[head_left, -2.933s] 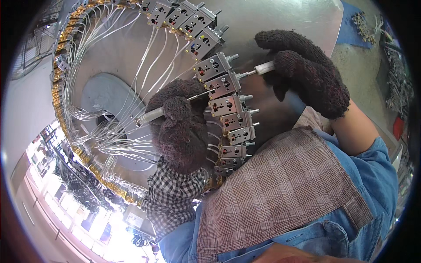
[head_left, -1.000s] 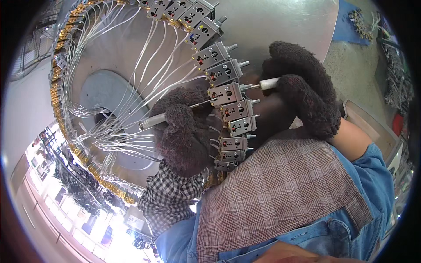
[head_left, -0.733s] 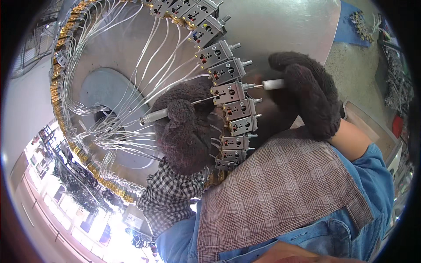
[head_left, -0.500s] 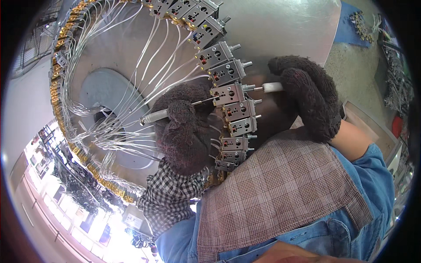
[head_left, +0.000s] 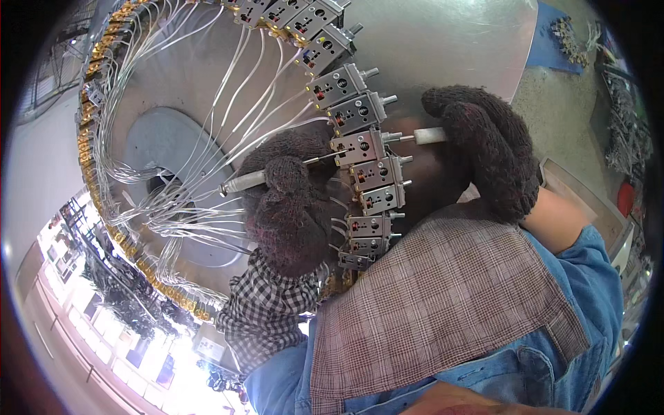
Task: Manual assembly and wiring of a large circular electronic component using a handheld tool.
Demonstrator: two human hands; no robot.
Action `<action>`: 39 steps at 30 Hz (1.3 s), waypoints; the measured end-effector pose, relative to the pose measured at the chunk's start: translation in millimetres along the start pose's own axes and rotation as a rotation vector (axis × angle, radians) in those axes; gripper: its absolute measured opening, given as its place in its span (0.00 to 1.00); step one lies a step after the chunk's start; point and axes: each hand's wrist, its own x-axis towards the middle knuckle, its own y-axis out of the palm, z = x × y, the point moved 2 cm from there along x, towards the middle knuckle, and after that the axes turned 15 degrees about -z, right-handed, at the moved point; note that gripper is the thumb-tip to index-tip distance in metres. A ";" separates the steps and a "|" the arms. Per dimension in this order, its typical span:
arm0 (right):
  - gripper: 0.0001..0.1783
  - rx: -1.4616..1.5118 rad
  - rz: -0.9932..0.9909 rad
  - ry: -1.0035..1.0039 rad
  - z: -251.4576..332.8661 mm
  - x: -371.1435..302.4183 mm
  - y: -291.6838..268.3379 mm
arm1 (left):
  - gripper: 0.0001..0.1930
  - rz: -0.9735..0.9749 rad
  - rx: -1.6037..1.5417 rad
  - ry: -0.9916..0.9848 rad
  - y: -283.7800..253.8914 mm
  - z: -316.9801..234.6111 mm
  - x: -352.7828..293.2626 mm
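My left hand (head_left: 287, 207), in a dark knitted glove, is closed around a thin screwdriver with a pale handle (head_left: 245, 182). Its slim metal tip reaches the face of a small metal thermostat-like unit (head_left: 360, 147) in the curved row. On the other side of that unit, my right hand (head_left: 487, 149), gloved the same way, is closed on a tool with a white handle (head_left: 430, 135). This tool's thin shaft meets the unit's protruding spindle. The fingertips of both hands are partly hidden by the gloves.
More such units (head_left: 344, 86) line the ring's edge above and below. White wires (head_left: 242, 104) run from them towards a grey disc (head_left: 142, 135) at the ring's centre. Brass-coloured fittings (head_left: 86, 149) follow the left rim. A blue sheet (head_left: 550, 34) with small parts lies at the far right.
Both hands hold nearly the same place. My right hand and its white-handled tool have turned very slightly; the left screwdriver stays against the unit.
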 end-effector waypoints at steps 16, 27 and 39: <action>0.17 0.602 -0.078 0.772 5.7 -1.2 2.3 | 0.18 0.072 0.132 0.030 5.6 -5.0 3.0; 0.19 0.656 -0.099 0.926 10.0 0.9 2.8 | 0.18 0.097 0.404 0.271 15.5 -6.6 2.1; 0.23 0.674 -0.073 0.863 8.8 2.6 1.6 | 0.19 0.057 0.339 0.081 2.0 -7.0 3.3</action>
